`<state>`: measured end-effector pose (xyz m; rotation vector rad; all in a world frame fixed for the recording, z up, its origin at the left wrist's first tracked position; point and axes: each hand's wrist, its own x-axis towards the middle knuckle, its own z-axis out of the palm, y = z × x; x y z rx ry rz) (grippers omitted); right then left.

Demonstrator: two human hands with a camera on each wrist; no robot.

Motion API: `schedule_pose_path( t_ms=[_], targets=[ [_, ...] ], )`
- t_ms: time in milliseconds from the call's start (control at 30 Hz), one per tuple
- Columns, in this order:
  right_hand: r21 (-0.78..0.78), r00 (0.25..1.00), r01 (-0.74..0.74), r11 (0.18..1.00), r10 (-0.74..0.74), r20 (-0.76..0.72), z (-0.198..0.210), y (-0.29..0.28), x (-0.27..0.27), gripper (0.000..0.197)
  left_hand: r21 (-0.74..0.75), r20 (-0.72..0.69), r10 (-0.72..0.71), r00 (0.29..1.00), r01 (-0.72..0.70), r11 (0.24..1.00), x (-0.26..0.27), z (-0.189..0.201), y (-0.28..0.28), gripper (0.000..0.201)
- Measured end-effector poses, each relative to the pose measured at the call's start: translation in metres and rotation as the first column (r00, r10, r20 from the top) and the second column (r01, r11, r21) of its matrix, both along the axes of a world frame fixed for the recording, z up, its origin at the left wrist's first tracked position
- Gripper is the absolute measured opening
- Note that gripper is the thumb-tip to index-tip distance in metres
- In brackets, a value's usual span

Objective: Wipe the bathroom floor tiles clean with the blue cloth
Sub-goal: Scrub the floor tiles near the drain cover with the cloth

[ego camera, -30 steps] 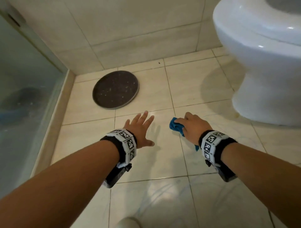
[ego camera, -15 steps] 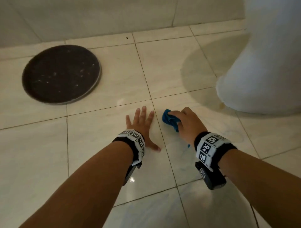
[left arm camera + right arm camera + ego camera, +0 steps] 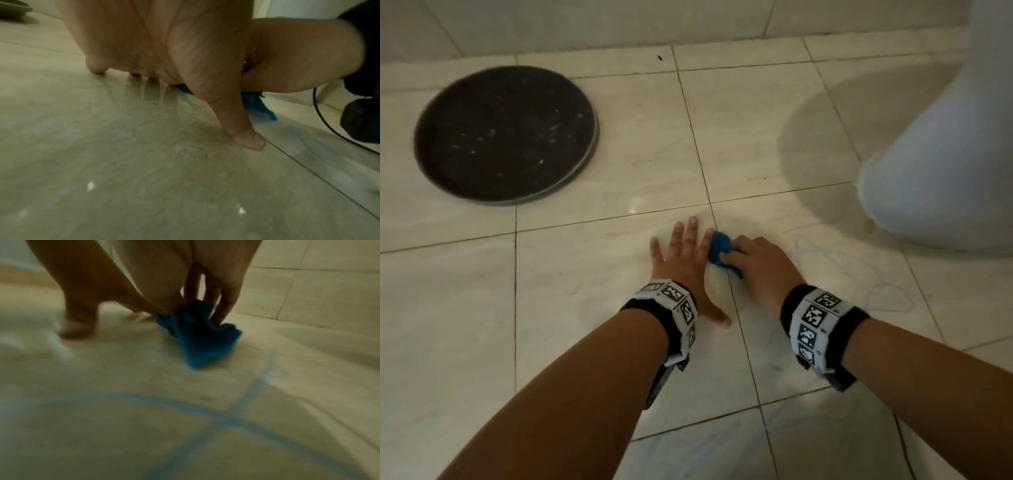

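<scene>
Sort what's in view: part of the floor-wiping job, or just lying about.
Job: crumpled blue cloth gripped by right hand; beige floor tiles with blue scribble marks; left hand flat on tiles.

Lying about: round dark tray; white toilet base.

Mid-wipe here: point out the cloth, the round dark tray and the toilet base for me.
cloth [image 3: 719, 247], head view, on the bunched blue end ahead of the right hand's fingers.
tray [image 3: 505, 133], head view, on its dark speckled middle.
toilet base [image 3: 941, 178], head view, on the white side wall.
</scene>
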<state>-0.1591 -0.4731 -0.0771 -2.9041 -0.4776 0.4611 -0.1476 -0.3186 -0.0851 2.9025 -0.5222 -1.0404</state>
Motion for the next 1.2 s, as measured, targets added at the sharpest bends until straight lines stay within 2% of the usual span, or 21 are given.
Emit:
schedule_pose_path(
  t_ms=[33,67,133,167,200,233,300,333,433,467,533,600,633,733,767,833,933,967,1100,1133,1200],
  targets=[
    [-0.003,1.0,-0.022,1.0,0.022,0.012,0.003,-0.007,0.004,0.046,-0.001,0.0,0.002,1.0,-0.002,1.0,0.0,0.0,0.0,0.15],
    [-0.003,0.996,0.087,0.996,-0.087,0.022,0.004,-0.018,0.015,0.045,-0.003,-0.005,0.004,1.0,-0.004,1.0,0.0,0.0,0.0,0.15],
    [0.023,0.919,0.383,0.924,-0.383,0.093,0.004,-0.039,0.033,0.043,-0.009,-0.014,0.008,1.0,-0.008,1.0,0.0,0.0,0.0,0.15],
    [0.003,0.889,0.45,0.893,-0.448,0.098,0.004,-0.038,0.035,0.043,-0.008,-0.016,0.008,1.0,-0.008,1.0,0.0,0.001,0.0,0.15],
    [-0.032,0.906,0.417,0.908,-0.412,0.096,0.005,-0.03,0.034,0.044,-0.007,-0.016,0.008,1.0,-0.008,1.0,0.001,0.0,0.001,0.15],
    [-0.053,0.947,0.318,0.947,-0.314,0.074,0.004,-0.019,0.03,0.046,-0.005,-0.015,0.008,1.0,-0.008,1.0,0.0,0.0,0.0,0.15],
    [0.0,0.996,0.079,0.997,-0.079,0.03,0.003,-0.007,0.017,0.049,0.002,-0.007,0.002,1.0,-0.002,1.0,0.0,-0.001,0.0,0.151],
    [0.028,0.998,0.053,0.998,-0.053,0.016,0.005,-0.011,0.018,0.05,0.003,-0.004,0.002,1.0,-0.002,1.0,0.0,-0.001,0.0,0.151],
    [0.094,0.937,0.345,0.934,-0.349,0.033,0.003,-0.04,0.04,0.049,-0.005,-0.011,0.004,1.0,-0.004,1.0,0.001,-0.001,0.001,0.15],
    [0.066,0.914,0.4,0.914,-0.403,0.041,0.004,-0.04,0.039,0.049,-0.006,-0.012,0.005,1.0,-0.005,1.0,0.0,0.0,0.001,0.15],
    [0.002,0.942,0.337,0.942,-0.337,0.017,0.005,-0.026,0.029,0.048,-0.004,-0.015,0.002,1.0,-0.002,1.0,0.0,0.0,0.0,0.15],
    [0.111,0.977,0.215,0.97,-0.214,-0.023,0.002,-0.013,0.013,0.044,0.003,-0.01,0.0,1.0,0.0,1.0,0.0,0.0,0.0,0.15],
    [0.169,0.979,0.204,0.964,-0.202,-0.033,0.003,-0.014,0.011,0.042,0.004,-0.009,0.002,1.0,-0.002,1.0,0.0,0.0,0.0,0.15],
    [0.28,0.897,0.428,0.859,-0.441,-0.018,0.001,-0.036,0.029,0.032,-0.005,-0.023,0.004,1.0,-0.004,1.0,0.001,0.001,0.0,0.15],
    [0.264,0.874,0.466,0.845,-0.485,0.009,0.0,-0.037,0.031,0.031,-0.005,-0.024,0.005,1.0,-0.005,1.0,0.001,0.001,0.0,0.15],
    [0.153,0.921,0.372,0.916,-0.385,0.063,-0.001,-0.022,0.022,0.045,0.002,-0.02,0.003,1.0,-0.003,1.0,0.0,0.0,0.0,0.151],
    [0.141,0.991,0.112,0.984,-0.121,0.058,-0.003,-0.011,0.004,0.055,0.007,-0.003,0.001,1.0,-0.001,1.0,0.0,-0.001,0.0,0.151],
    [0.14,0.992,0.094,0.986,-0.105,0.071,-0.002,-0.017,0.009,0.053,0.006,-0.007,0.002,1.0,-0.002,1.0,0.001,-0.001,0.0,0.151],
    [0.165,0.902,0.415,0.895,-0.428,0.057,-0.001,-0.045,0.035,0.052,-0.002,-0.02,0.002,1.0,-0.002,1.0,0.001,0.001,0.0,0.151],
    [0.143,0.916,0.386,0.911,-0.397,0.054,0.0,-0.037,0.032,0.053,-0.003,-0.021,0.003,1.0,-0.003,1.0,0.001,0.001,0.0,0.15],
    [0.116,0.982,0.177,0.977,-0.183,0.04,-0.005,-0.021,0.017,0.056,0.005,-0.02,0.001,1.0,-0.001,1.0,0.001,0.001,-0.001,0.15]
  ],
)
